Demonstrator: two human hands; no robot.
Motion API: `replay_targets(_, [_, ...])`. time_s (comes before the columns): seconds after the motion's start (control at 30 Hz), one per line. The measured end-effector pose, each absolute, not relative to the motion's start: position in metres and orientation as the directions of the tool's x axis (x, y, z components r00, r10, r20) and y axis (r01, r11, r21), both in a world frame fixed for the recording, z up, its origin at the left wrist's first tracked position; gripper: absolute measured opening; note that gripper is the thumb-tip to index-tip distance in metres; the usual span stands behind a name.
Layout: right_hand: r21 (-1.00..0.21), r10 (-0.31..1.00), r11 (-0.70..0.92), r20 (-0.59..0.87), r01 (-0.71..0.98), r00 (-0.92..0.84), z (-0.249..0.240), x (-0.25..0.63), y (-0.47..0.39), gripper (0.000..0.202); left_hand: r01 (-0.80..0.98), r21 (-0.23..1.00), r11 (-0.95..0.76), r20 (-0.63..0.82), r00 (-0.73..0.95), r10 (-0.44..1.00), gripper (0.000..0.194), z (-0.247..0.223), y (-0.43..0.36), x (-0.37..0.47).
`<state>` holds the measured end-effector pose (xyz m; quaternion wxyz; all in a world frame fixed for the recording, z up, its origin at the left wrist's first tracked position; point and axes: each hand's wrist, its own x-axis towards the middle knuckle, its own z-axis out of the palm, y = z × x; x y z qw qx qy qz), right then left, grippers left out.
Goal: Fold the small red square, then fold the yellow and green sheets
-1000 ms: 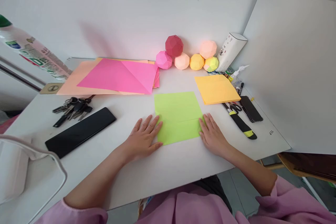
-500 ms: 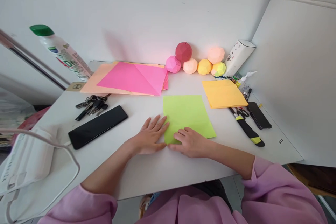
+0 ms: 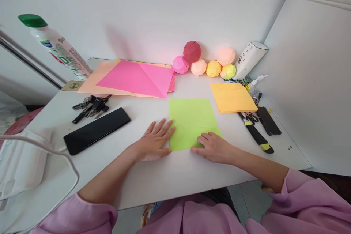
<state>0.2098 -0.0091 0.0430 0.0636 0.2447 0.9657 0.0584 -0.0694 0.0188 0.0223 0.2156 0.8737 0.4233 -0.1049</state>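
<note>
A light green sheet of paper [image 3: 189, 117] lies on the white table in front of me, with a faint crease line across its lower half. My left hand [image 3: 155, 140] rests flat with fingers spread, its fingertips on the paper's left edge and its thumb at the lower left corner. At the paper's near edge, right of the middle, my right hand [image 3: 215, 148] has its fingers curled and the thumb along the edge, closed on the paper. The undersides of the right fingers are hidden.
Pink paper [image 3: 137, 76] over peach sheets lies back left; a yellow paper stack [image 3: 233, 97] lies right. Faceted paper balls [image 3: 192, 52] line the wall. A black phone [image 3: 97, 131], keys [image 3: 91, 106], a bottle [image 3: 59, 49] and a white cable [image 3: 68, 155] are left; a black-and-yellow cutter [image 3: 257, 137] is right.
My right hand has slid rightward along the paper's near edge, away from the lower left corner. My left hand stays at the left edge. The view has shifted slightly.
</note>
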Motion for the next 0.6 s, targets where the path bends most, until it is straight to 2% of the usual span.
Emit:
replay_targets(0.23, [0.213,0.577,0.813,-0.17,0.542,-0.799,0.05,0.259,-0.023,0.031,0.787,0.27,-0.555,-0.383,0.616,0.688,0.074,0.022,0.018,-0.071])
replay_targets(0.4, [0.254,0.654,0.751,-0.153,0.61,-0.741,0.051,0.295,-0.032,0.033,0.794,0.263,-0.548,-0.404,0.606,0.685,0.074,0.026,0.018,-0.069])
replay_targets(0.6, [0.205,0.705,0.706,-0.109,0.678,-0.701,0.054,0.327,-0.041,0.034,0.79,0.256,-0.558,-0.396,0.612,0.685,0.074,0.024,0.019,-0.07])
